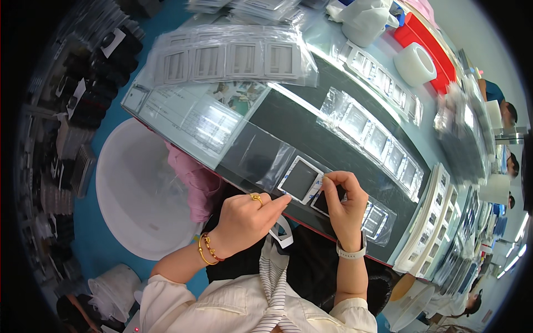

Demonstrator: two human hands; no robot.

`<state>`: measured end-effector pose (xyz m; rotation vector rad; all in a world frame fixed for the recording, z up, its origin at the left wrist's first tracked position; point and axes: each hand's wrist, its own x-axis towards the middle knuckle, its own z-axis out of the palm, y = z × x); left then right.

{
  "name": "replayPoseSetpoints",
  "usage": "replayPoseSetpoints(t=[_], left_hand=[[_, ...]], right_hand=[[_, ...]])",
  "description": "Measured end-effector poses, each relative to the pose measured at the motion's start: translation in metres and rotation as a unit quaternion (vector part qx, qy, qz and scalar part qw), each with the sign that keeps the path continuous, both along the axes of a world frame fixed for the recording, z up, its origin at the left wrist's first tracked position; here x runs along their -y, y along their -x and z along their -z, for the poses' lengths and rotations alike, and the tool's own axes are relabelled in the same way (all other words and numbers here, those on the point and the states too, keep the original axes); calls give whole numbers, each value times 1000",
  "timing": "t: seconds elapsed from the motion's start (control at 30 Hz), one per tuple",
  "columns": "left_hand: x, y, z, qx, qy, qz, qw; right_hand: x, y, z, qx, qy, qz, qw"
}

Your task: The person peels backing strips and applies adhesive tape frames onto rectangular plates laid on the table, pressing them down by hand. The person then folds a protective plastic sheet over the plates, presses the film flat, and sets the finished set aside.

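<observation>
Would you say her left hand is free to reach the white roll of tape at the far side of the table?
Probably not: the left hand pinches something small near the dark square panel, and the white tape roll lies far across the table.

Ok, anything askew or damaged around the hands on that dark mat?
Nothing stands out. The left hand touches the square panel, the right hand pinches a smaller dark piece, and the bagged panels lie in a row.

Bright overhead light, glare on plastic sleeves (pixel 233 58), fisheye-bent, perhaps blurred rim

White tape roll (pixel 415 64) (beside red tray (pixel 425 41))
</observation>
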<state>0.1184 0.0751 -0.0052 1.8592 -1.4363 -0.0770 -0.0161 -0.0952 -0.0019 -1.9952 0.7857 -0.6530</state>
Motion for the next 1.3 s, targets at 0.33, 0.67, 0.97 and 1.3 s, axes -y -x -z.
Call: replayPoseSetpoints(t=[0.33,0.67,0.97,1.3], left_hand=[[8,17,-1,5,-24,28,999],[9,19,0,-10,-31,25,999],[9,19,0,-5,-33,23,999],[10,19,-2,-18,-33,23,999]], right_hand=[[-1,-1,-4,-6,12,-14,1000],[4,-7,-7,-2,120,-22,992],[3,-9,-5,-33,134,-20,990],[4,-12,-3,-39,178,-25,983]])
